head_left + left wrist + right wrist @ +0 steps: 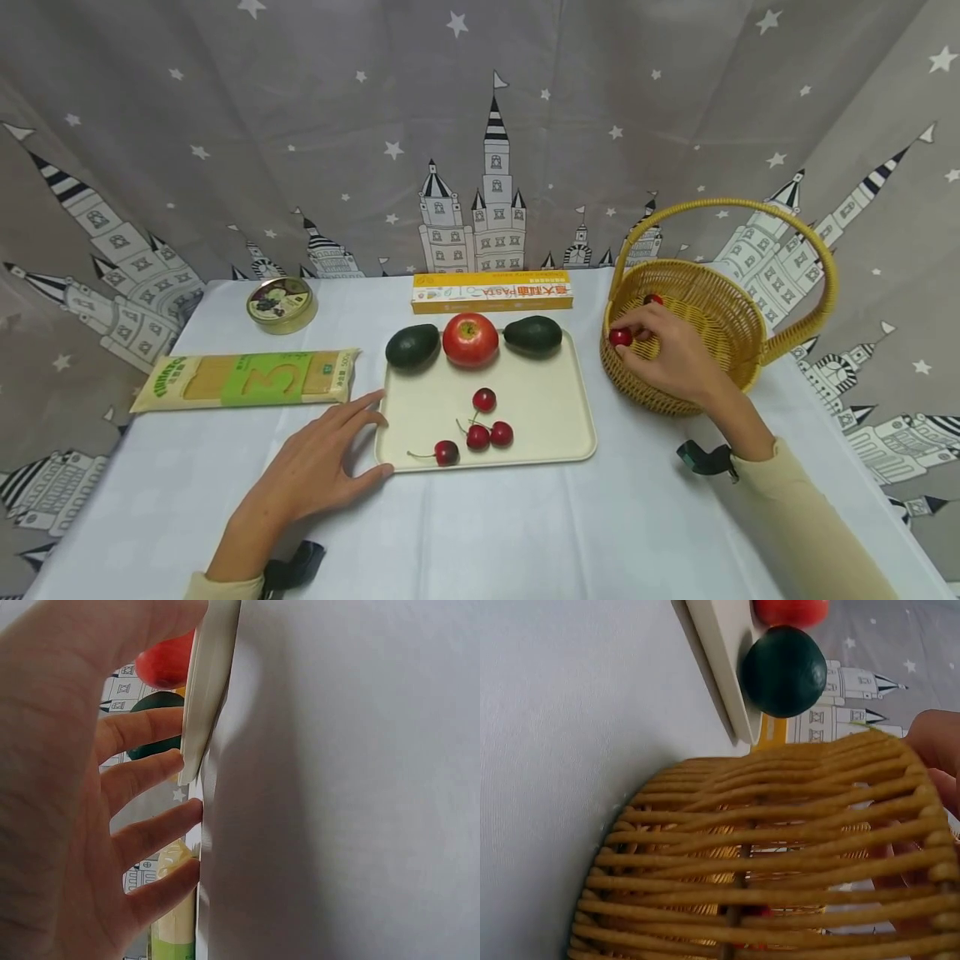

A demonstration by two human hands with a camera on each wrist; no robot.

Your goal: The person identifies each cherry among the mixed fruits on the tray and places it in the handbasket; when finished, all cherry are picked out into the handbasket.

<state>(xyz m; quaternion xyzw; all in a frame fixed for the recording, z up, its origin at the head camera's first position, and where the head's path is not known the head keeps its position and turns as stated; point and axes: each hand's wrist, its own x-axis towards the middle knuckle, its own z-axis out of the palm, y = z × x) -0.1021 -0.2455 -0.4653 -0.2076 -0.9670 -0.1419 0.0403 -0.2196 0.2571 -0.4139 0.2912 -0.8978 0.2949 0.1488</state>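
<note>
Red cherry (620, 337) pinched at basket (630, 382) edge.

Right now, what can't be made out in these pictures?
Head: part of the basket's floor and the lower part of the cherry inside it, behind the right hand.
Head: the tin's lettering, too small.
Left wrist: the rest of the pasta packet, cut off by the bottom edge.

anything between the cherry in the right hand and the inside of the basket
Possibly the basket's left rim: the held cherry overlaps it in the head view, clearance unclear. The handle arches clear of the right hand; nothing else visible blocks it.
</note>
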